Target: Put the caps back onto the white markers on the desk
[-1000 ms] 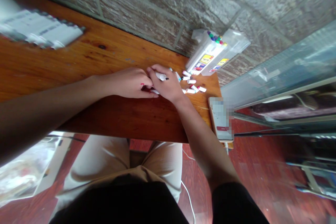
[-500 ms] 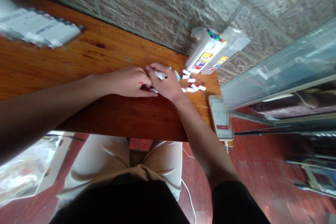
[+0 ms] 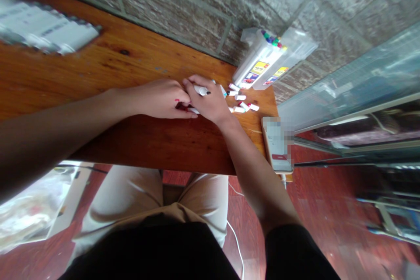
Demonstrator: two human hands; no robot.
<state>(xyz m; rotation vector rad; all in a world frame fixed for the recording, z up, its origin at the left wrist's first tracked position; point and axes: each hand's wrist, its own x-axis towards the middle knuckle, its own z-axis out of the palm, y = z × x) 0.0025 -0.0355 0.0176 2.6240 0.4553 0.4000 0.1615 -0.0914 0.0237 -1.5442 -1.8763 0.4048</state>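
Note:
My right hand [image 3: 215,103] is closed round a white marker [image 3: 201,90], whose dark end points right across the back of the hand. Against its fingers rests my left hand [image 3: 159,97], palm down, with fingers curled in and a small red mark near the knuckles. A second white marker [image 3: 194,110] pokes out by my left thumb; the rest of it is hidden in the hand. Several loose white marker caps [image 3: 239,109] with coloured ends lie on the wooden table [image 3: 157,144], just right of my right hand.
A clear case of markers [image 3: 259,63] stands with its lid open by the brick wall [image 3: 203,22]. A phone [image 3: 277,144] lies at the table's right edge, a cable plugged in. At the far left lies a row of grey-white markers [image 3: 49,28]. A glass panel [image 3: 344,74] rises at right.
Both hands keep the same hold, close together, with hardly any movement. The whole view has shifted slightly.

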